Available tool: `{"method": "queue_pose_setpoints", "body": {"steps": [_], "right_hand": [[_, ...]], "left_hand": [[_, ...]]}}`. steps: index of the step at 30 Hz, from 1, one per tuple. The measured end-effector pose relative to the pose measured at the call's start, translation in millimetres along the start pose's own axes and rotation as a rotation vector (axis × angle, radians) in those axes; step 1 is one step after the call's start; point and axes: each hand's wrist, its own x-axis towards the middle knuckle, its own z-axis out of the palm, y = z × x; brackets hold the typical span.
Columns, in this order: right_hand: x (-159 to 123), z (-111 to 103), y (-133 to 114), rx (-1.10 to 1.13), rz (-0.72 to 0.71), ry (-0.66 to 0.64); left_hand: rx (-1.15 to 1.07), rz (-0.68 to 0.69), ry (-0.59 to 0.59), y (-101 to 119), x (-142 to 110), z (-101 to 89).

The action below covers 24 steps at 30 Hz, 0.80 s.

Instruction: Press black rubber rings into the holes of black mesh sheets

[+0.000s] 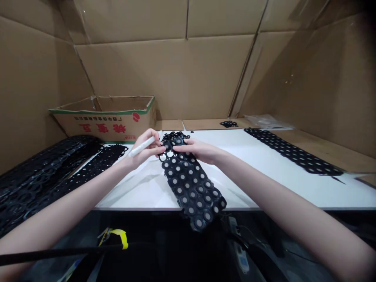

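Our forearms reach right of the carton; left hand, holding a white tool, and right hand pinch the dotted sheet there. We're seemingly loosening pieces; the next calls for steady fingers.

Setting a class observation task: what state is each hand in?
Left hand: closed around a slim white pen-like tool, touching a black, pale-dotted, rubbery-looking oblong sheet.
Right hand: touching the sheet's far end; grip cannot be told.
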Motion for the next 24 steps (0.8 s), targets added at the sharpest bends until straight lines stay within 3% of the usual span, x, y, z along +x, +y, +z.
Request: {"method": "queue_pose_setpoints", "body": {"steps": [4, 11, 19, 24], "right_hand": [[34.0, -9.6, 14.7, -0.190, -0.144, -0.024], [54.8, 0.7, 29.9, -0.105, -0.190, 0.007], [48.1, 0.2, 46.3, 0.094, -0.280, 0.147], [45.3, -1.2, 41.3, 0.253, -0.382, 0.355]], "left_hand": [[0.157, 0.019, -0.062, -24.8, 4.4, -12.8], [0.186, 0.049, 0.101, -50.9, 3.2, -25.6], [0.107, 0.012, 0.202, -46.0, -0.6, -11.8], [-0.021, -0.063, 0.077, -44.9, -4.8, -0.5]]}}
